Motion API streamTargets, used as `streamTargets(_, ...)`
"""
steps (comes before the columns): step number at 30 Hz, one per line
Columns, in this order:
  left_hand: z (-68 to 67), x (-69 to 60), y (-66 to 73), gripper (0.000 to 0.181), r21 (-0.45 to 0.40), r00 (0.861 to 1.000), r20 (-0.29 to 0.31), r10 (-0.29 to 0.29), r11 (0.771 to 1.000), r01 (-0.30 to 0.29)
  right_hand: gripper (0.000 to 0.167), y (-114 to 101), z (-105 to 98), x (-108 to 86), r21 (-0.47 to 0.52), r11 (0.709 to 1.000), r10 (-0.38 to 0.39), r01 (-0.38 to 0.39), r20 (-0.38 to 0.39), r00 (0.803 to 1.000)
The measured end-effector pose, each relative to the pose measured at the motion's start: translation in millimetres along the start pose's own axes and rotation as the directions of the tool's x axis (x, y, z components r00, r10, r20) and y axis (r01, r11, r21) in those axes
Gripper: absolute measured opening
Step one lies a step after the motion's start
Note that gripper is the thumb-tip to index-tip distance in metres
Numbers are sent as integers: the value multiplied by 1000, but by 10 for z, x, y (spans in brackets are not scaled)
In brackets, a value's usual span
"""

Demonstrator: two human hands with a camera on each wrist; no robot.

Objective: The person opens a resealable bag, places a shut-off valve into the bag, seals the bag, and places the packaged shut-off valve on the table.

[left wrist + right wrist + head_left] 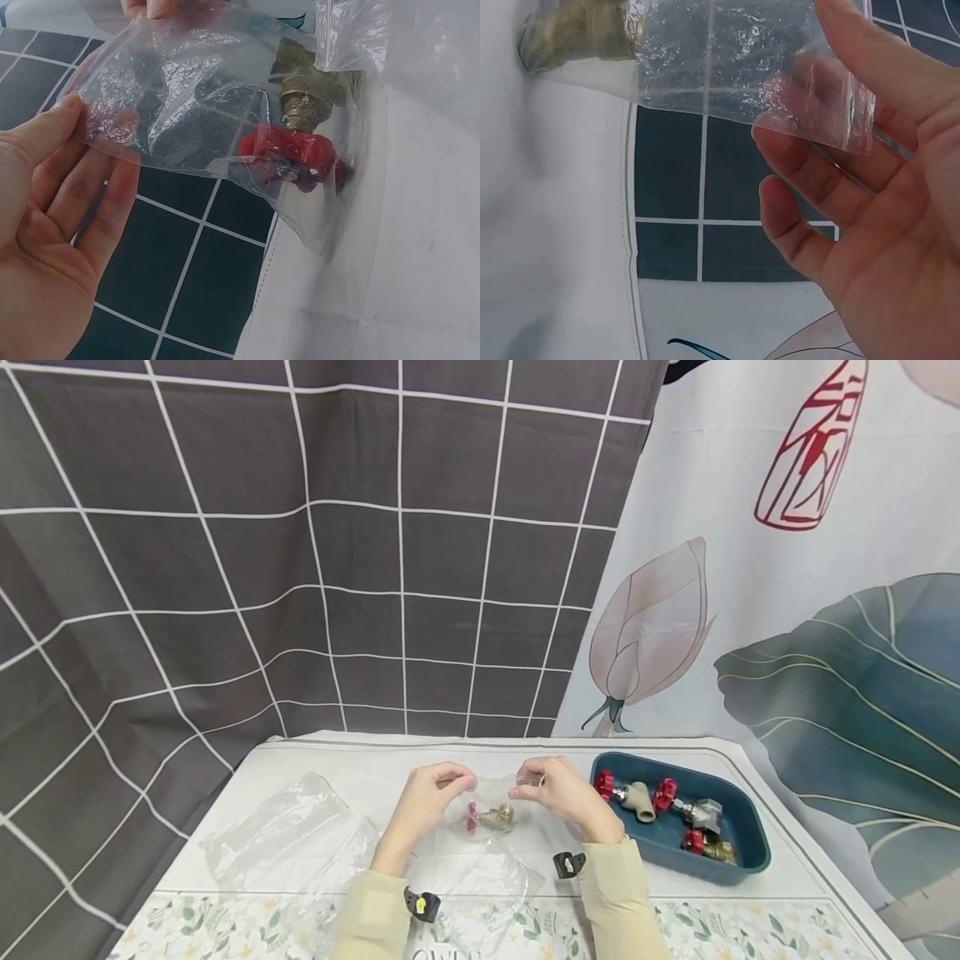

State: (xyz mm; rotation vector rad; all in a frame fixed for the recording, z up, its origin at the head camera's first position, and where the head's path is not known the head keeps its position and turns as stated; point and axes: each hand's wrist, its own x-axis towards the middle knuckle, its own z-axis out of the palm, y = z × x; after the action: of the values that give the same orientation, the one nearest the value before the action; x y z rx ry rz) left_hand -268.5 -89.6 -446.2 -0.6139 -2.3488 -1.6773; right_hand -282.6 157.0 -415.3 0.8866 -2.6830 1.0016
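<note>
A clear plastic bag [187, 90] holds a brass valve [304, 94] with a red handle [292, 154], low in the bag near the white table. In the left wrist view my left hand [67, 195] pinches one side of the bag's upper edge between thumb and fingers. My right hand [855, 150] pinches the other side, by the zip strip, its lower fingers loosely bent. From the head view, the left hand [429, 802] and right hand [558, 793] stretch the bag between them, with the valve [497, 817] hanging below.
A dark blue tray [652, 852] on the right holds several valves with red handles [664, 795]. Flat clear bags [277, 827] lie on the left of the table, and another clear bag [480, 885] lies nearer the front. A dark checked curtain [442, 552] hangs behind.
</note>
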Motion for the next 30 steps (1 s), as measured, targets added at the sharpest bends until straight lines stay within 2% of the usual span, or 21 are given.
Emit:
streamTargets(4,-1,0,-7,14,-5,1000,-2,1,1000,-1,13,20,-6,-2,1,1000,1,0,-9,1000)
streamTargets(9,3,2,2,14,-13,1000,2,0,1000,0,26,30,7,-2,15,998,-52,53,-33,998)
streamTargets(13,0,0,11,14,-9,1000,-1,-3,1000,3,29,32,19,-5,40,995,-85,87,-44,995)
streamTargets(16,-4,-4,23,13,-4,1000,-4,-5,1000,5,28,27,17,-8,49,996,-70,72,-37,997)
streamTargets(23,-7,-13,28,12,-5,1000,-6,-11,1000,11,16,15,-16,-19,60,998,29,-30,14,999)
streamTargets(30,-5,-14,15,14,-6,1000,-12,-14,1000,14,22,28,-42,-37,13,999,52,-52,-1,999)
